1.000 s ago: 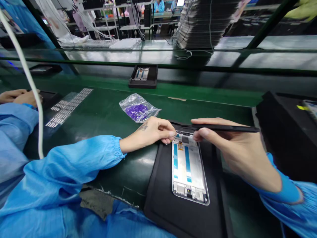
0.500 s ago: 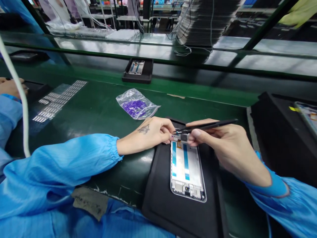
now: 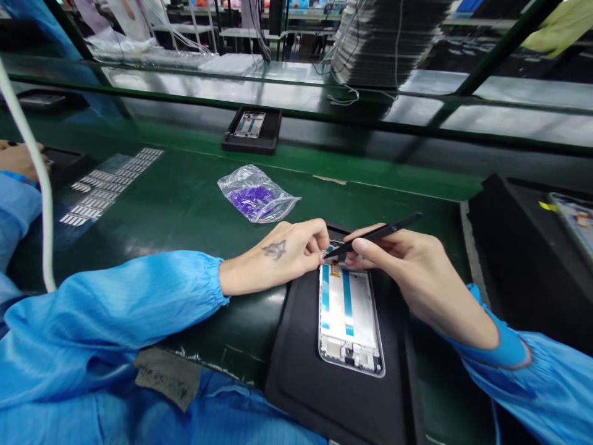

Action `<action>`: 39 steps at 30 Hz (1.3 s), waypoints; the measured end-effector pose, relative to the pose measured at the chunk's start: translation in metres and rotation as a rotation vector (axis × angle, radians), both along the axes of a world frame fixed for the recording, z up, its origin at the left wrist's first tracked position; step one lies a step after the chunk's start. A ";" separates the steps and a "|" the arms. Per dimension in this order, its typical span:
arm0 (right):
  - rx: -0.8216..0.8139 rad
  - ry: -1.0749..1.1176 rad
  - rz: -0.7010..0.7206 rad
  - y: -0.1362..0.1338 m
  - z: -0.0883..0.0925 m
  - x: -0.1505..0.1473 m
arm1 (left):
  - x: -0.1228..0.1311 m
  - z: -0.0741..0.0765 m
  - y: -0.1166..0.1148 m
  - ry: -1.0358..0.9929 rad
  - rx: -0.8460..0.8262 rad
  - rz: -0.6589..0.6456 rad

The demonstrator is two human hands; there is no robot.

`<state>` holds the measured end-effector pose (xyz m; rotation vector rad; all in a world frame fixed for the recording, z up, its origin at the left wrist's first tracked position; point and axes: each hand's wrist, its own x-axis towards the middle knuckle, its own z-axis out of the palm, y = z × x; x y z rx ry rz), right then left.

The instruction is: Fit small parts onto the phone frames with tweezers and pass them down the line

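A white phone frame (image 3: 349, 321) with blue strips lies in a black tray (image 3: 306, 371) on the green belt. My left hand (image 3: 282, 253) rests at the frame's top left corner, fingers curled and pinched on its upper edge. My right hand (image 3: 407, 266) grips black tweezers (image 3: 370, 235), tips pointing left and down onto the frame's top end, right beside my left fingertips. Whatever small part lies under the tips is too small to make out.
A clear bag of purple parts (image 3: 256, 196) lies just beyond my hands. A second tray with a phone frame (image 3: 250, 128) sits farther back. Sheets of small silver stickers (image 3: 109, 185) lie left, by another person's hand (image 3: 18, 157). A black tray stack (image 3: 528, 247) stands right.
The tweezers have tilted from level to pointing down at the frame's top. My right hand has dropped closer to it. The far tray has drifted left along the belt.
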<state>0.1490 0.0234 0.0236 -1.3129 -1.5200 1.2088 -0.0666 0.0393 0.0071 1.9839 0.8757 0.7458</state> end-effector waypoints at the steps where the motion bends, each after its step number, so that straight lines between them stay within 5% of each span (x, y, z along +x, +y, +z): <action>1: 0.000 0.002 0.001 0.000 0.000 0.000 | 0.000 0.000 0.000 -0.003 0.000 -0.003; 5: 0.011 0.040 -0.026 0.000 -0.003 0.001 | 0.003 -0.003 0.000 -0.093 -0.110 0.021; 11: -0.086 0.339 -0.118 0.000 -0.008 0.000 | 0.011 -0.006 0.000 -0.499 -0.741 0.049; 17: -0.145 0.443 -0.173 -0.003 -0.010 -0.007 | 0.014 -0.005 -0.006 -0.662 -0.820 0.040; 27: 0.089 0.259 -0.204 -0.006 -0.005 -0.001 | -0.002 -0.006 0.019 -0.424 -0.706 -0.207; 39: 0.266 -0.253 0.021 -0.011 0.008 0.001 | -0.008 0.016 0.006 0.224 0.104 -0.192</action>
